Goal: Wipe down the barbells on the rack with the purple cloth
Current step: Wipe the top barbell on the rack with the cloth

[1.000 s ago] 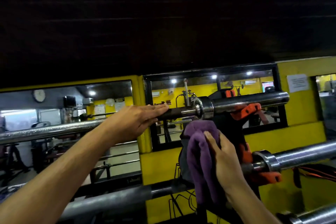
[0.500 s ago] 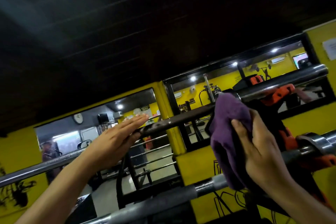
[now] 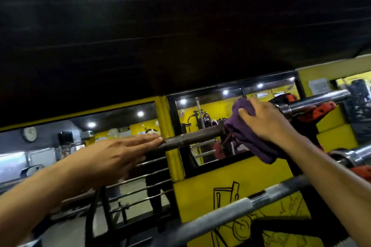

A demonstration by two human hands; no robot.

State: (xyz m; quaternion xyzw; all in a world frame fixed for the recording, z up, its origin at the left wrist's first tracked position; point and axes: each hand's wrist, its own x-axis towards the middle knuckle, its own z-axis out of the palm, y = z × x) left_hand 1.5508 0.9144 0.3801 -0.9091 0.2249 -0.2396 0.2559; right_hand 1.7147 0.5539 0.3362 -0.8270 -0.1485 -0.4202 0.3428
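Fingers of the left hand [image 3: 112, 158] lie straight and together, flat along the dark, worn steel shaft of the top barbell [image 3: 192, 138], the fingertips touching it and gripping nothing. The right hand [image 3: 265, 124] presses a crumpled purple cloth [image 3: 247, 136] over the same shaft, fingers curled on the fabric; the cloth drapes across the bar and hangs below it. This barbell runs nearly level, left to right, rising slightly toward its shiny chrome sleeve [image 3: 313, 102], which sits in an orange rack hook [image 3: 321, 109]. A lower grey barbell [image 3: 241, 208] slants up to the right. A white paper notice [image 3: 319, 85] hangs on the yellow wall [image 3: 230, 176]; its writing is too blurred to read.
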